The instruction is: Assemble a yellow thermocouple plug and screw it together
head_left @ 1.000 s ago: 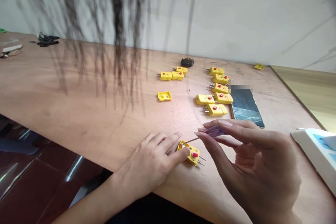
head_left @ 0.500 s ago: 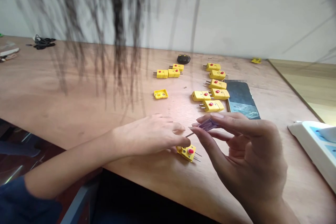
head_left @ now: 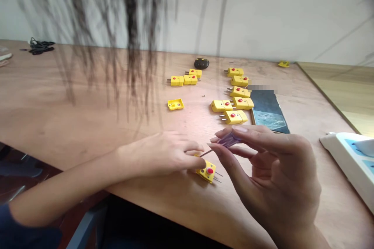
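Across my wooden worktop (head_left: 87, 97), yellow two-pin connectors (head_left: 235, 103) lie in loose groups ahead of me, with a dark phone (head_left: 267, 111) just beside them and a white power strip (head_left: 350, 159) at the right edge (my own hair hangs blurred across the view). One open yellow shell (head_left: 175, 104) sits apart from the others. Nearer me, my left hand (head_left: 163, 153) reaches in with its fingers curled, their tips on the upper edge of a red-dotted connector (head_left: 207, 171) lying near the worktop's front edge. My right hand (head_left: 277, 167), half closed, pinches the purple handle of a small screwdriver (head_left: 229, 139) between thumb and fingers, its thin shaft slanting down to that connector. I can't tell whether the tip touches. Working this small, I'd keep the connector pinned flat and the tip square, so it won't skid.
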Demonstrator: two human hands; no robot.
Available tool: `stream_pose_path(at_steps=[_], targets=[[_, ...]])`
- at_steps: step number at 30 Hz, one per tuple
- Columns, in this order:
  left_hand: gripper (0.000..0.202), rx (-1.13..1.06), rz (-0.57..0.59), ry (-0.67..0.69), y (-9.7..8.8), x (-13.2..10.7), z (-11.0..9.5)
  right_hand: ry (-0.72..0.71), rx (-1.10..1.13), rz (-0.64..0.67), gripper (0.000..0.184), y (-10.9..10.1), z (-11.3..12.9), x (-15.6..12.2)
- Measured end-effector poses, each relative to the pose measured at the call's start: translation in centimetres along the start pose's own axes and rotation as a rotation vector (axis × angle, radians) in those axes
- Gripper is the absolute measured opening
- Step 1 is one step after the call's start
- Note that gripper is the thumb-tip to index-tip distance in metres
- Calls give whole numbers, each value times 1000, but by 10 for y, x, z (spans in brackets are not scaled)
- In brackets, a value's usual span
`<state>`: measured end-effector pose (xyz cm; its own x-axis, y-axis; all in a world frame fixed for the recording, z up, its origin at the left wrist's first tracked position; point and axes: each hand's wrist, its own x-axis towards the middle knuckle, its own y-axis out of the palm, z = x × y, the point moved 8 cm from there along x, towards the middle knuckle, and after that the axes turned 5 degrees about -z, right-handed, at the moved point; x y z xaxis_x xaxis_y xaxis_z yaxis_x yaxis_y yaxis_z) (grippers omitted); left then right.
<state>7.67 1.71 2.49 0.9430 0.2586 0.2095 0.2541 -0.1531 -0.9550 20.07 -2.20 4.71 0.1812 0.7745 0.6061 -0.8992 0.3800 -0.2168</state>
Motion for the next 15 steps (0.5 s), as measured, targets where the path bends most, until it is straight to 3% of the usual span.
stream_pose_path(at_steps=[4,8,11,15], targets=[[24,164,-87,56,-1,-20,-13,9,57,28,52,-1,2,-4],[25,215,-123,43,0,-29,-18,78,29,54,36,-2,0,-1],[24,227,-144,63,0,-32,-19,-3,-49,50,26,-1,7,5],[23,240,-181,77,2,-34,-20,-112,-117,42,33,1,17,8]])
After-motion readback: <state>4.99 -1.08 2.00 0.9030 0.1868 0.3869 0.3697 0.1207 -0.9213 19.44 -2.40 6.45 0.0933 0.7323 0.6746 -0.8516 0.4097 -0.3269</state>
